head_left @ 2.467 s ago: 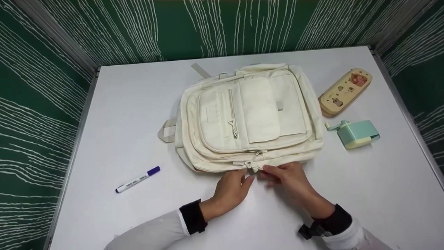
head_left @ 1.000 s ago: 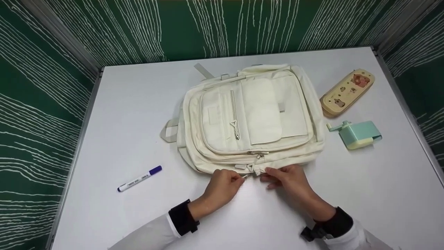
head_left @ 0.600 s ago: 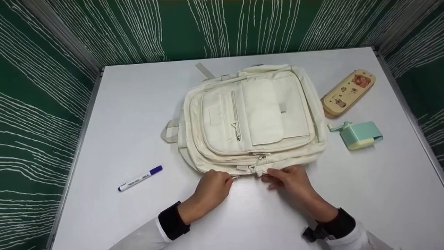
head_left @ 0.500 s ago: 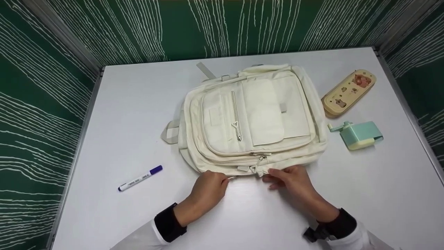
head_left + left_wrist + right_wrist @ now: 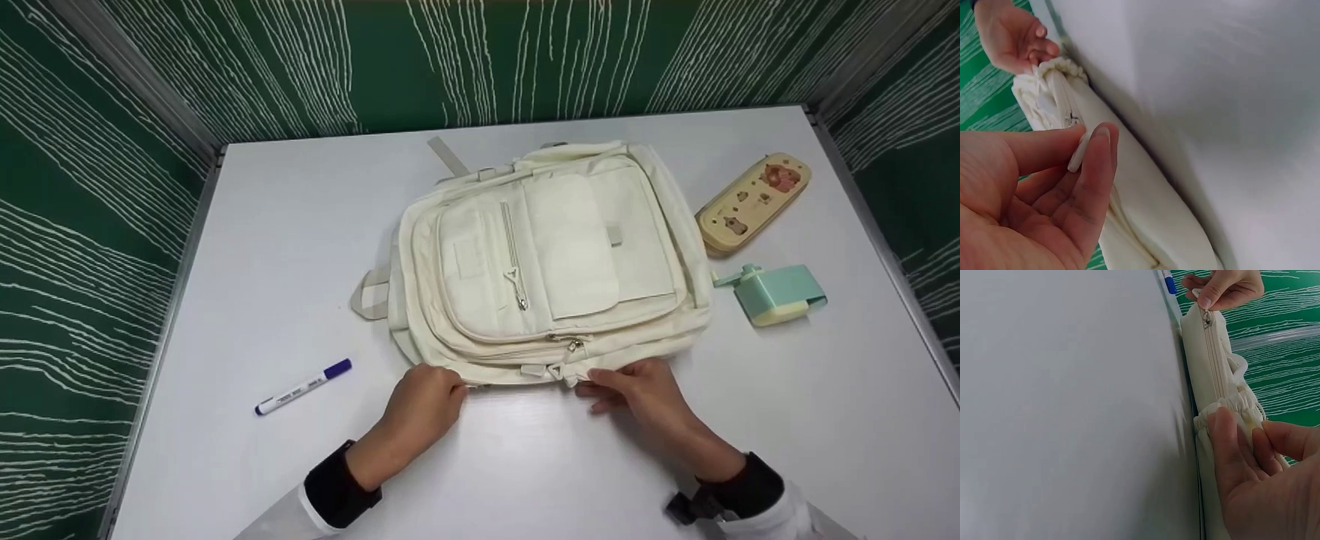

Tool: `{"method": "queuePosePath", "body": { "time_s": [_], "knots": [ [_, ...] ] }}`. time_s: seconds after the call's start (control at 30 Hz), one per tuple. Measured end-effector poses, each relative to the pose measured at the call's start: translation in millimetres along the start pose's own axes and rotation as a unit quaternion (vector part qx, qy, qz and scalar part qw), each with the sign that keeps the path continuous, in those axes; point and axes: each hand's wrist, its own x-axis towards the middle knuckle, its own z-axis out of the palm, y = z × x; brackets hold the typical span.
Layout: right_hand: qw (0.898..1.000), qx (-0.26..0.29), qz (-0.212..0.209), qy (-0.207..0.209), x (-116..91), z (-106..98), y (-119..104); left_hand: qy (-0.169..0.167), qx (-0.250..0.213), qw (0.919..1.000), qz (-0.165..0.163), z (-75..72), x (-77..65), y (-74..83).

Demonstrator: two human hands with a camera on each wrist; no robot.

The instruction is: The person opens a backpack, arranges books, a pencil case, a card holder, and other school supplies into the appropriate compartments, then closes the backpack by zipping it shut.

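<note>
A cream backpack [image 5: 570, 240] lies on its back on the white table, its side facing me. My left hand [image 5: 420, 405] is at the near left edge of the bag. Between thumb and finger it pinches a zipper pull [image 5: 1076, 157], seen close up in the left wrist view. From the metal slider [image 5: 1207, 320] a zipper [image 5: 1216, 360] runs along the side toward the side pocket. My right hand [image 5: 649, 397] grips the gathered elastic edge [image 5: 1235, 405] of that pocket, thumb and fingers on either side of the cloth.
A purple-capped marker [image 5: 304, 386] lies left of the bag. To the right are a beige pencil case [image 5: 754, 204] with animal pictures and a mint-green crank sharpener [image 5: 780, 292]. Green walls with white lines [image 5: 495, 60] stand around the table.
My left hand has slid left along the bag's near edge with the zipper pull. The right hand keeps its hold on the pocket edge. The bag has shifted slightly right and toward me.
</note>
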Motion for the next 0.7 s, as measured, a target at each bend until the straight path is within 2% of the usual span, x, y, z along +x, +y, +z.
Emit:
{"method": "queuePosePath", "body": {
  "time_s": [0.23, 0.4, 0.57, 0.7],
  "knots": [
    [1.000, -0.009, -0.009, -0.003, -1.5, -10.2, -0.2, 0.004, 0.026, 0.9995, -0.020, -16.2, -4.4, -10.7],
    [1.000, -0.015, -0.009, -0.002, -2.8, -17.0, -1.4, 0.026, 0.059, 0.9972, -0.039, -31.5, -6.0, -22.3],
    [1.000, -0.019, -0.019, -0.014, -0.4, -21.0, -2.8, 0.045, 0.077, 0.9948, -0.050, -45.4, -2.0, -29.5],
    [0.999, -0.027, -0.031, -0.028, 1.8, -24.6, -2.6, 0.066, 0.105, 0.9914, -0.042, -52.3, 3.3, -33.3]
  ]
}}
